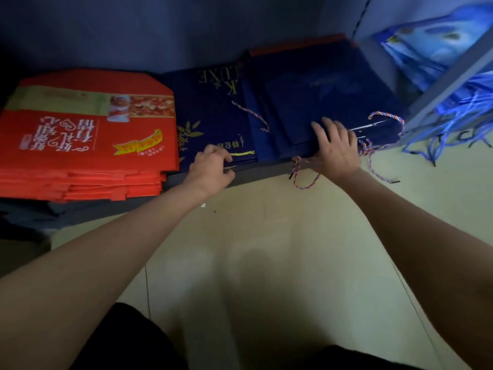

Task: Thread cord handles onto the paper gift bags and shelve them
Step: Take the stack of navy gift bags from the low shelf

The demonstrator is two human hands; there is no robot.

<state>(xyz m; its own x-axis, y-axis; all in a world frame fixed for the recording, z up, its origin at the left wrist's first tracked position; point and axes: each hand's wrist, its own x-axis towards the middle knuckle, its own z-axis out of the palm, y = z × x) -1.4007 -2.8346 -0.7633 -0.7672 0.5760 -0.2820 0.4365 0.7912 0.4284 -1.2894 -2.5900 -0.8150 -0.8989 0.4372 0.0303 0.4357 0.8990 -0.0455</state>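
I see flattened navy paper gift bags [317,102] with a smooth, faintly sheened face and gold print, their handles of twisted multicoloured cord [386,120]; beside them a stack of red printed paper bags [88,134], glossier where the photo panel sits; the shelf edge [261,169] looks like matt grey painted metal, though dim light blurs it; the pale floor [266,249] reads smooth and slightly reflective

Head-worn camera looks forward and down, near the low shelf [256,173].
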